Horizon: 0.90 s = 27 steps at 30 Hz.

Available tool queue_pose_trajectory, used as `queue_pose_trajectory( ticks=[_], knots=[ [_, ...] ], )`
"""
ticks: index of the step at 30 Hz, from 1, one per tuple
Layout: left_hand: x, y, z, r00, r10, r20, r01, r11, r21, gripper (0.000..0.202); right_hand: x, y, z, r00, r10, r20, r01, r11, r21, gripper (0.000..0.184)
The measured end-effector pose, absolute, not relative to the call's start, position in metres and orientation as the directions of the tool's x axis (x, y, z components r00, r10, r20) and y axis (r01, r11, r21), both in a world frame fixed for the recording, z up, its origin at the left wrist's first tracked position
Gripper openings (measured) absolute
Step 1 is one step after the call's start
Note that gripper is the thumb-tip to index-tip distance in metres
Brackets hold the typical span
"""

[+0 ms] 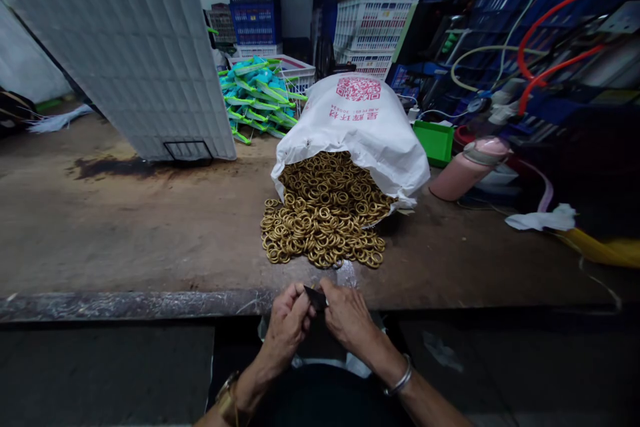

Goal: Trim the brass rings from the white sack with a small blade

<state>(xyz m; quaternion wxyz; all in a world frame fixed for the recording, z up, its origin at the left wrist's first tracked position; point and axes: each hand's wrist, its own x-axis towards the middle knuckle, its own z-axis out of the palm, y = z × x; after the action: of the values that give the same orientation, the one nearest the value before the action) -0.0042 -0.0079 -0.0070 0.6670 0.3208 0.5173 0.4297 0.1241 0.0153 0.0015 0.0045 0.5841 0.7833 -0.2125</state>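
Pinching a dark flat piece (315,298) just on the near side of the ring heap (320,233)

Right hand (350,317) closes thumb and fingers on one end; left hand (289,320) bunches against the other, and I cannot tell what it grips; if the piece is sharp, a slip could nick its fingers; the white sack (360,130) gapes behind the heap, and a bump might spill rings off the worktable (150,233)

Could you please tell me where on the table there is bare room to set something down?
The widest bare patch of table lies left of the brass-coloured rings, before the tall grey panel; a smaller one lies right of them, before the pink bottle. The middle is crowded with rings and the white sack.
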Motion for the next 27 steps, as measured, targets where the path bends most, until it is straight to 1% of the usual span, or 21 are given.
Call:
queue_pose_trajectory(
  ticks=[3, 6, 8, 11, 13, 16, 18, 22, 25, 27],
  knots=[
    [-0.006, -0.011, -0.003, 0.151, 0.890, -0.430, -0.271, 0.456, 0.848, 0.033, 0.126, 0.019, 0.003, -0.281, 0.926, -0.253, 0.943, 0.218, -0.252, 0.026],
    [-0.009, -0.015, 0.004, 0.235, 0.868, -0.437, -0.362, 0.495, 0.790, 0.027, 0.135, 0.030, 0.002, -0.163, 0.957, -0.239, 0.969, 0.111, -0.219, 0.027],
    [-0.010, -0.016, 0.008, 0.268, 0.859, -0.437, -0.425, 0.512, 0.746, 0.027, 0.144, 0.039, -0.001, -0.066, 0.981, -0.182, 0.970, 0.020, -0.241, 0.026],
    [-0.011, -0.014, 0.008, 0.263, 0.853, -0.451, -0.492, 0.521, 0.697, 0.027, 0.156, 0.051, -0.008, 0.047, 0.997, -0.063, 0.937, -0.066, -0.344, 0.020],
    [-0.011, -0.011, 0.006, 0.265, 0.850, -0.456, -0.499, 0.525, 0.689, 0.026, 0.160, 0.056, -0.010, 0.089, 0.995, -0.050, 0.926, -0.101, -0.363, 0.016],
    [-0.010, -0.010, 0.003, 0.272, 0.854, -0.443, -0.527, 0.518, 0.674, 0.021, 0.158, 0.058, -0.011, 0.085, 0.993, -0.086, 0.940, -0.108, -0.324, 0.014],
    [-0.010, -0.009, 0.002, 0.289, 0.842, -0.455, -0.560, 0.534, 0.633, 0.017, 0.155, 0.059, -0.010, 0.079, 0.992, -0.101, 0.948, -0.106, -0.300, 0.016],
    [-0.013, -0.008, 0.001, 0.333, 0.805, -0.492, -0.608, 0.581, 0.541, 0.017, 0.152, 0.061, -0.009, 0.088, 0.992, -0.093, 0.951, -0.111, -0.288, 0.019],
    [-0.013, -0.005, -0.001, 0.307, 0.808, -0.503, -0.625, 0.570, 0.534, 0.019, 0.155, 0.062, -0.011, 0.078, 0.993, -0.086, 0.945, -0.101, -0.312, 0.017],
    [-0.010, -0.003, -0.002, 0.270, 0.817, -0.510, -0.610, 0.555, 0.566, 0.020, 0.156, 0.060, -0.012, 0.055, 0.996, -0.066, 0.922, -0.076, -0.381, 0.015]
  ],
)
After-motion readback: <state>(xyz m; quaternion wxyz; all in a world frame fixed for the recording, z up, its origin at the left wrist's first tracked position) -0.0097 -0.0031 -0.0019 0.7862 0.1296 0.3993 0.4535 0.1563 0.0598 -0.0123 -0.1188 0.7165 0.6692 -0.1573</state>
